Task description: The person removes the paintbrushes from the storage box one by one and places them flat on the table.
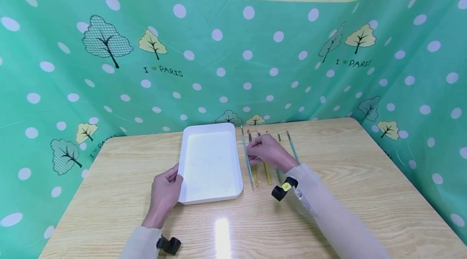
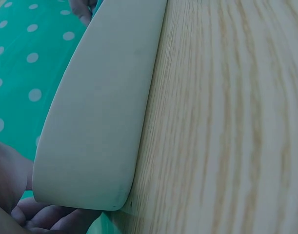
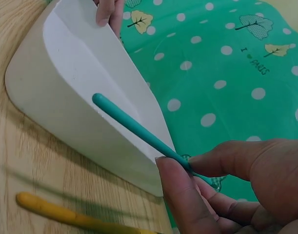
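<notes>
A white rectangular tray point(image 1: 211, 165) lies on the wooden table, nothing inside it. My left hand point(image 1: 166, 190) grips its left side, thumb at the rim and fingers curled against the outside; the left wrist view shows the tray's outer wall point(image 2: 100, 112) close up. Between thumb and fingertips, my right hand point(image 1: 268, 153) pinches a teal paintbrush point(image 3: 134, 127) just beside the tray's right edge. In the right wrist view the brush's rounded handle end is raised above the table. A yellow paintbrush point(image 3: 66, 212) lies under that hand.
Several more paintbrushes, teal and yellow, lie in a row to the right of the tray, among them a teal brush point(image 1: 293, 147) at the far right. A green dotted curtain point(image 1: 233, 60) hangs behind the wooden table point(image 1: 365, 186).
</notes>
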A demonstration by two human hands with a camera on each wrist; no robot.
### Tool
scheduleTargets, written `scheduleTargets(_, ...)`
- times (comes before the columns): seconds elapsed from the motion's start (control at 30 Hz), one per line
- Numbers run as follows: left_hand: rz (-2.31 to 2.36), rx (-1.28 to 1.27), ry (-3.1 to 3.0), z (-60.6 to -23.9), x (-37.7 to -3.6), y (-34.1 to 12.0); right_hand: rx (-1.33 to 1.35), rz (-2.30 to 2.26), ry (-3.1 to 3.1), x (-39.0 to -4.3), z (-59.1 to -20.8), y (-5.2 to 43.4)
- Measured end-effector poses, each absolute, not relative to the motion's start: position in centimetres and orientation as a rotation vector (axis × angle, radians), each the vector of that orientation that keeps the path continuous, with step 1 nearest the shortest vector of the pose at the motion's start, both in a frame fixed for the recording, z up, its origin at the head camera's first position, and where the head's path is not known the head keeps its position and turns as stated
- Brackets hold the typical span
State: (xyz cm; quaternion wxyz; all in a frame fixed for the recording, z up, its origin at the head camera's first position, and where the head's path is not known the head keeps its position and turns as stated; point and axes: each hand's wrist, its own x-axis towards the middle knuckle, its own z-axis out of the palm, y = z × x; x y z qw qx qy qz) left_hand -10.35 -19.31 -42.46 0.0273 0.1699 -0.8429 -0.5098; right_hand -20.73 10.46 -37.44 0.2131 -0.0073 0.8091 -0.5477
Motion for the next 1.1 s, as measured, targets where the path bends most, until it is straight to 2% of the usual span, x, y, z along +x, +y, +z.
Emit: scheduleTargets(1.1, -1.551, 0.524, -2.605, -42.6, -10.5, -19.4, 0.032, -1.49, 2.306, -20.7, -38.9, 17.9)
